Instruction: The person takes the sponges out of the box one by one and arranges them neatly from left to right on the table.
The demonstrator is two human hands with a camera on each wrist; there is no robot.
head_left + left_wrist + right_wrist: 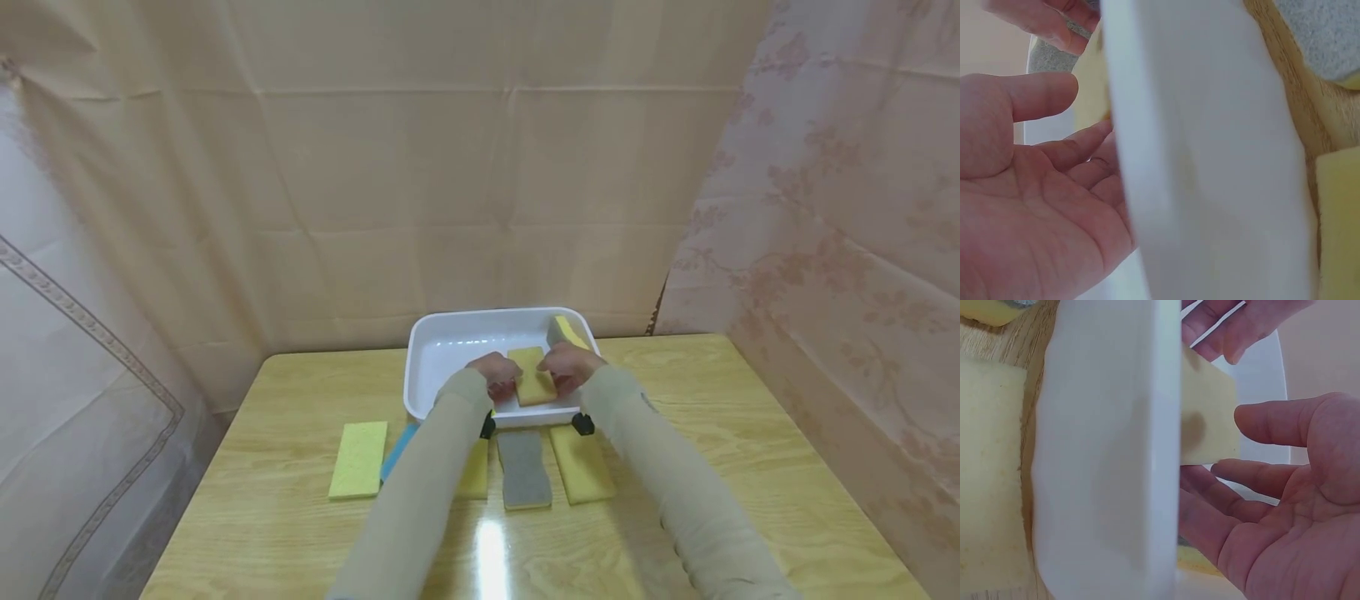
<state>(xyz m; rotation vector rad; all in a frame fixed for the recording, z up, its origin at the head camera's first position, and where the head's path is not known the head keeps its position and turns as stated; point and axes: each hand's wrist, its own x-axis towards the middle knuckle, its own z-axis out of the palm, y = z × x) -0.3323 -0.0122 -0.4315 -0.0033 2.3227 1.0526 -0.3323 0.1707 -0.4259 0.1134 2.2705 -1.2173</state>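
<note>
Inside the white tray (450, 322) is a yellow sponge (534, 385), its yellow face up. My left hand (497, 372) is at its left edge, with thumb straight and fingertips right beside the sponge in the left wrist view. On the other side, my right hand (572, 367) has relaxed fingers, the index fingertip at the sponge's edge and the thumb near its face in the right wrist view. The tray's front wall (1104, 456) hides part of the sponge and several fingertips. Another sponge (570, 332), yellow and grey, leans at the tray's right end.
On the wooden table (300, 550), in front of the tray, lie a yellow sponge (358, 460), a blue piece (396, 452) partly behind the left sleeve, another yellow sponge (474, 472), a grey wavy-sided sponge (524, 471) and a yellow one (583, 467). Beige cloth (375, 183) hangs behind.
</note>
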